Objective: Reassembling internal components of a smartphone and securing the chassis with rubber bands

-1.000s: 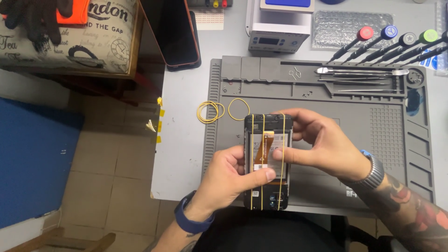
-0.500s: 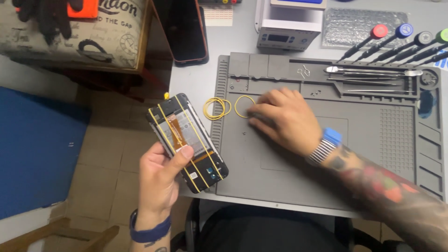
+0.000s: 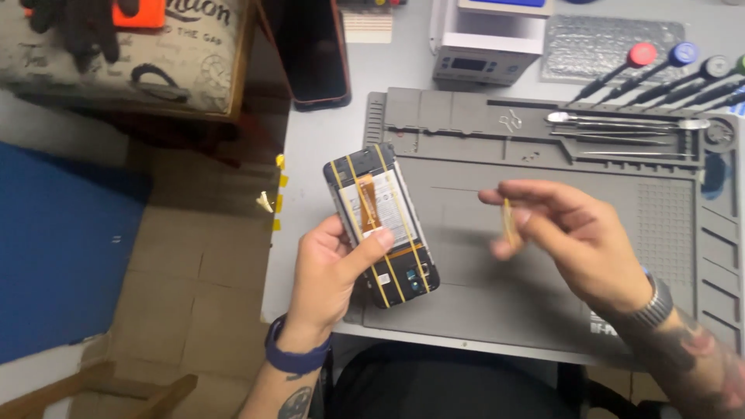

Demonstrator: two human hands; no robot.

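Note:
My left hand (image 3: 330,271) grips an opened smartphone (image 3: 380,225) with its back cover off, thumb across its middle. Yellow rubber bands run lengthwise around the phone, and an orange flex strip shows inside. The phone hangs over the left edge of the grey repair mat (image 3: 574,233). To the right, my right hand (image 3: 570,237) is raised above the mat and pinches a loose yellow rubber band (image 3: 508,221) between thumb and fingers, a short way from the phone.
Screwdrivers with coloured caps (image 3: 660,66) and tweezers (image 3: 621,120) lie along the mat's top right. A white device (image 3: 485,50) and a dark phone (image 3: 314,50) sit at the back of the table. Tiled floor, a blue surface (image 3: 54,248) and a printed box (image 3: 140,50) lie left.
My left hand carried the phone out over the floor and back to the mat's left edge. My right hand took a rubber band off the mat and lifted it; the mat's loose bands are gone.

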